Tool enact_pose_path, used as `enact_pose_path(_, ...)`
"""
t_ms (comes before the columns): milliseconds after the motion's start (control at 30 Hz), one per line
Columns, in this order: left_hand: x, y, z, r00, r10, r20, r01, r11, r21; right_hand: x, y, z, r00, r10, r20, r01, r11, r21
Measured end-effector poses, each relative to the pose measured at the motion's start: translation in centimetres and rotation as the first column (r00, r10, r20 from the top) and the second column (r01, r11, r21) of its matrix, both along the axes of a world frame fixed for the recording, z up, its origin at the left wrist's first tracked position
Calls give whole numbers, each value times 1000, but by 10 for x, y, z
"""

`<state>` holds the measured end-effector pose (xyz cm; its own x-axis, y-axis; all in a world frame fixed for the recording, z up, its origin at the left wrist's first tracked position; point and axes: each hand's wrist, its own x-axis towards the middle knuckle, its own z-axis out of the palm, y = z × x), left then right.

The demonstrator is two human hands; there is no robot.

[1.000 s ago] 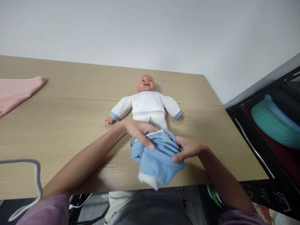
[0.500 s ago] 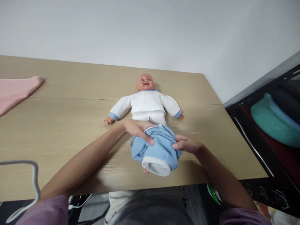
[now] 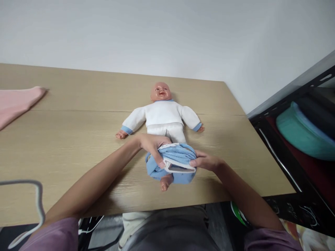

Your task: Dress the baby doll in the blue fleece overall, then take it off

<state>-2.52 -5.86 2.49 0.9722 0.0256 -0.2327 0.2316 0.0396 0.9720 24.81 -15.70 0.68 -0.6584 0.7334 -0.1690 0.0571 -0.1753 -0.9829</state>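
A baby doll (image 3: 163,113) lies on its back, its head toward the wall, in a white top with blue cuffs. Over its lower legs is a bunched pair of blue doll trousers (image 3: 178,153) with white trim. My left hand (image 3: 153,146) grips the left side of the trousers, thumb on the white-edged opening. On the other side, my right hand (image 3: 205,161) pinches the same edge between thumb and fingers. One bare doll foot (image 3: 166,182) shows below the cloth; the other foot is hidden.
The doll rests on a wooden table (image 3: 78,139). A pink cloth (image 3: 19,103) lies at the left. A white cable or bent tube (image 3: 39,198) rises at the near left edge. To the right stands a black rack holding a teal basin (image 3: 303,134).
The white-trimmed leg opening that hung toward me is now gathered up between both hands. More of the doll's foot shows beneath it.
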Motion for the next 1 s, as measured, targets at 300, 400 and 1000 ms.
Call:
enact_pose_path(300, 17, -23, 25, 991, 122, -60, -101, 955, 279, -24, -66, 18, 823, -524, 218, 473, 846, 247)
enact_pose_path(400, 25, -32, 25, 990, 144, -14, -127, 912, 389, -37, -91, 16, 743, -631, 222, 530, 758, 380)
enact_pose_path(1000, 45, -99, 30, 877, 413, -246, 64, 408, 911, -40, -134, -48, 484, -824, 295, 657, 564, 500)
